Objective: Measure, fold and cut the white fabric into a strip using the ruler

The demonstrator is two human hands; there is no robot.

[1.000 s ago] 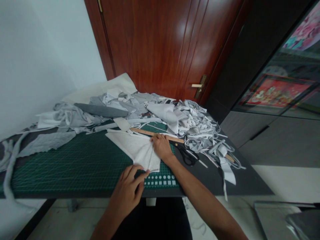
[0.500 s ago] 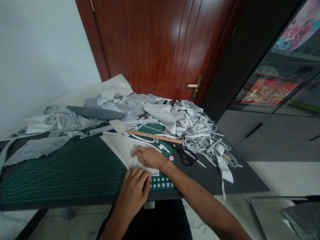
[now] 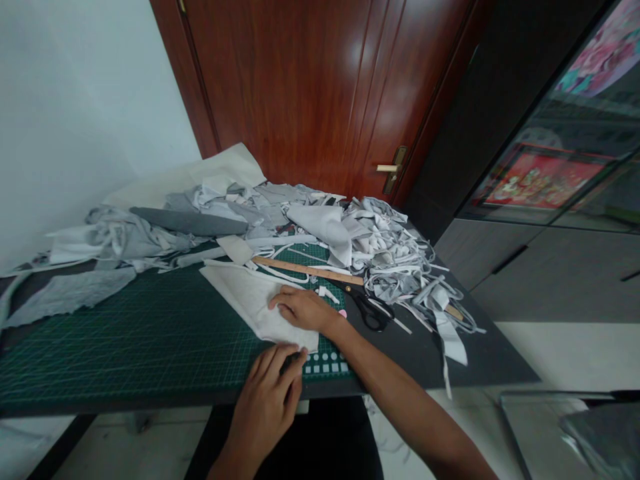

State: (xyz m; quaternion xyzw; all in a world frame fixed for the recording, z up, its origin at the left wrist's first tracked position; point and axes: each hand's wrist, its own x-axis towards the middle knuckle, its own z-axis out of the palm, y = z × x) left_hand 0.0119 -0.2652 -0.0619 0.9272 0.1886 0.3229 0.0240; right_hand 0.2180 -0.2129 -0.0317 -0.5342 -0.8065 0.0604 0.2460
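Note:
A folded piece of light grey fabric (image 3: 250, 297) lies on the green cutting mat (image 3: 125, 340). My right hand (image 3: 303, 310) rests flat on the fabric's near right part, fingers stretched leftward. My left hand (image 3: 270, 397) lies at the table's front edge, fingers extended, their tips touching the fabric's near corner. A wooden ruler (image 3: 310, 270) lies just behind the fabric. Black-handled scissors (image 3: 370, 310) lie to the right of my right hand. A small pink thing (image 3: 343, 313) shows beside my right wrist.
A heap of grey and white fabric scraps and strips (image 3: 390, 260) covers the back and right of the dark table (image 3: 480, 367). More grey cloth (image 3: 125, 233) lies at the back left. A brown wooden door (image 3: 320, 93) stands behind.
My right hand slid from the ruler side leftward across the fabric and now lies flat on it. My left hand stayed at the near corner, fingers flattening. The view shifted slightly.

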